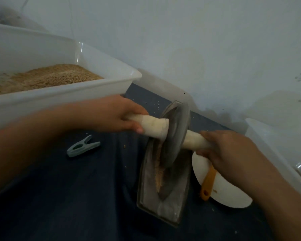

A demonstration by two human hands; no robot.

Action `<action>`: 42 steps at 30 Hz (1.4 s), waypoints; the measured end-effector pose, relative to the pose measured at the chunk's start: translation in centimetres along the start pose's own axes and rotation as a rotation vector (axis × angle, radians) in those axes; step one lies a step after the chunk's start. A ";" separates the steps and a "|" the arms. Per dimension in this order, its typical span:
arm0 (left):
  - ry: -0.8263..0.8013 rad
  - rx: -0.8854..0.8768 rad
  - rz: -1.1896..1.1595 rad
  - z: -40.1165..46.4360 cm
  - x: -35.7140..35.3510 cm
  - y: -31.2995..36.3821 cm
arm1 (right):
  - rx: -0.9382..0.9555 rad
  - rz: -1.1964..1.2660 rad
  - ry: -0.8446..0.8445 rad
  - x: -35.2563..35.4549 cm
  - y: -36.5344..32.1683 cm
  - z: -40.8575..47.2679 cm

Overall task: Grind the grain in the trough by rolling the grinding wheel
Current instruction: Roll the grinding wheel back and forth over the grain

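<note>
Left grip (127, 115) and right grip (221, 146) each curl round the wheel's (175, 136) pale handle (153, 126). Wheel stands in the trough (151, 185) on grain (159, 173). Nearby on the dark surface (76, 197): peg (83, 146), tub (59, 94), plate (226, 190) with orange tool (208, 183).

We see a dim, bluish, soft picture with no glare, where the left hand (118, 115) and right hand (222, 150) are motion-blurred, faint shadows lie on the wall (198, 40) beyond them, and straight edges bow toward the frame's borders.
</note>
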State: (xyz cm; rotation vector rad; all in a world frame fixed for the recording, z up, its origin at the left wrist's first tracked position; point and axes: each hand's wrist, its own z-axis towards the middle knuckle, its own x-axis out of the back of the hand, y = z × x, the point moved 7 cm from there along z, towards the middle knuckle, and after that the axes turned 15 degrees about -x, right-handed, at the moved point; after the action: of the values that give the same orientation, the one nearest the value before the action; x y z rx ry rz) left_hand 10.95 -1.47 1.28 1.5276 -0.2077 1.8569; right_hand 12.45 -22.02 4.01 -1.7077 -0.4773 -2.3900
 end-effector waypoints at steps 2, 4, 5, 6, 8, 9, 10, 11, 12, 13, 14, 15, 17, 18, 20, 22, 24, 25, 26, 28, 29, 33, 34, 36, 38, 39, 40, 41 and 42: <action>0.138 -0.014 0.140 0.4 -0.2 0.0 | -0.064 -0.001 0.057 -1.0 0.4 1.0; 0.215 -0.053 0.195 0.5 -0.2 0.2 | -0.096 0.032 0.055 -1.4 0.8 1.3; 0.215 -0.056 0.175 0.5 -0.1 0.3 | -0.082 0.034 0.059 -1.2 0.7 1.1; 0.190 -0.047 0.126 0.4 0.1 0.2 | -0.056 0.023 0.062 -0.9 0.5 0.8; 0.078 -0.030 -0.009 0.1 0.3 0.2 | 0.016 -0.002 0.034 -0.1 0.0 -0.1; 0.019 -0.042 -0.068 -0.1 0.5 0.5 | 0.047 -0.020 -0.008 0.4 -0.2 -0.6; -0.038 -0.063 -0.119 -0.5 0.8 0.8 | 0.065 -0.027 -0.063 0.8 -0.3 -1.0; -0.092 -0.087 -0.170 -0.8 1.1 1.2 | 0.076 -0.024 -0.114 1.4 -0.4 -1.5; -0.137 -0.105 -0.222 -1.2 1.3 1.5 | 0.088 -0.030 -0.150 1.9 -0.5 -2.2; -0.167 -0.116 -0.270 -1.6 1.5 1.8 | 0.105 -0.045 -0.165 2.4 -0.5 -2.8; -0.181 -0.125 -0.303 -1.8 1.6 2.0 | 0.119 -0.064 -0.165 2.8 -0.6 -3.3; -0.181 -0.132 -0.315 -1.9 1.7 2.1 | 0.123 -0.080 -0.167 3.0 -0.7 -3.6; -0.162 -0.124 -0.292 -1.7 1.6 2.0 | 0.101 -0.070 -0.167 2.7 -0.7 -3.3; -0.150 -0.110 -0.249 -1.4 1.3 1.7 | 0.082 -0.049 -0.151 2.2 -0.7 -2.7; -0.102 -0.046 -0.132 -0.6 0.5 0.6 | 0.042 -0.019 -0.066 1.0 -0.6 -1.2; 0.013 0.019 -0.023 0.0 -0.2 -0.6 | -0.015 -0.026 0.052 -0.2 -0.3 0.1; 0.150 -0.001 0.099 0.3 -0.4 -0.8 | -0.083 -0.019 0.090 -0.9 0.2 1.0; 0.197 -0.028 0.150 0.5 -0.4 -0.6 | -0.097 -0.012 0.086 -1.1 0.4 1.2; 0.226 -0.048 0.160 0.6 -0.3 -0.5 | -0.091 -0.006 0.079 -1.1 0.5 1.2; 0.204 -0.048 0.056 0.5 0.0 -0.4 | -0.034 -0.004 0.071 -0.7 0.2 0.7; 0.151 -0.040 -0.028 0.3 0.1 -0.3 | 0.006 -0.017 0.067 -0.3 -0.1 0.3; -0.085 -0.098 -0.253 -1.0 1.1 1.0 | 0.106 -0.061 -0.107 1.4 -0.7 -1.8; -0.135 -0.112 -0.293 -1.3 1.3 1.4 | 0.117 -0.040 -0.143 2.0 -0.7 -2.4; -0.196 -0.117 -0.357 -1.7 1.5 1.6 | 0.140 -0.019 -0.171 2.8 -0.6 -3.2; -0.198 -0.110 -0.370 -1.8 1.4 1.6 | 0.127 -0.010 -0.178 2.8 -0.6 -3.2; -0.180 -0.100 -0.346 -1.6 1.3 1.5 | 0.109 0.009 -0.177 2.5 -0.6 -2.8; -0.157 -0.079 -0.298 -1.3 1.1 1.2 | 0.085 0.035 -0.171 2.0 -0.5 -2.2; -0.130 -0.048 -0.233 -1.0 0.8 0.7 | 0.061 0.048 -0.145 1.4 -0.5 -1.5; -0.094 -0.011 -0.160 -0.6 0.4 0.1 | 0.039 0.041 -0.091 1.0 -0.4 -0.7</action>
State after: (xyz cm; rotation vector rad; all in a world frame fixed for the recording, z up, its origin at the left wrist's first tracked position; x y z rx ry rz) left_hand 10.38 -1.03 1.50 1.5781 -0.1351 1.6591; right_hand 11.41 -21.87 4.65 -1.7970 -0.4931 -2.2675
